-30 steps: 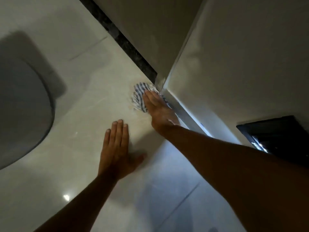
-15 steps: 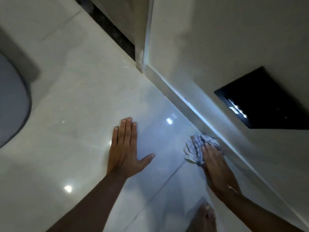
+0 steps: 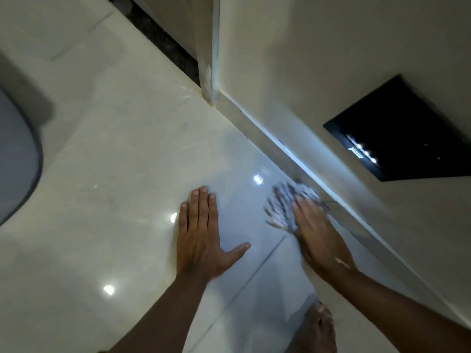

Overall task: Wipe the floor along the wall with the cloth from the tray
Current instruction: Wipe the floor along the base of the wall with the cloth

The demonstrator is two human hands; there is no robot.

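Observation:
A crumpled blue-and-white striped cloth (image 3: pixel 285 205) lies on the glossy pale floor tiles (image 3: pixel 122 174), right against the skirting of the wall (image 3: pixel 300 59). My right hand (image 3: pixel 318 238) presses down on the cloth's near half, fingers laid over it; hand and cloth are motion-blurred. My left hand (image 3: pixel 201 238) rests flat on the floor to the left of the cloth, fingers together, thumb spread, holding nothing. No tray is in sight.
A black panel (image 3: pixel 397 131) is set in the wall above the cloth. A wall corner (image 3: pixel 211 80) juts out farther along, with a dark strip (image 3: pixel 163 39) beyond it. A grey rounded object (image 3: pixel 15 159) sits at the left edge. My bare foot (image 3: pixel 316 329) shows at the bottom.
My right hand dragged the cloth along the skirting from the wall corner back toward me, then slid it slightly forward again. My left hand stayed planted on the floor.

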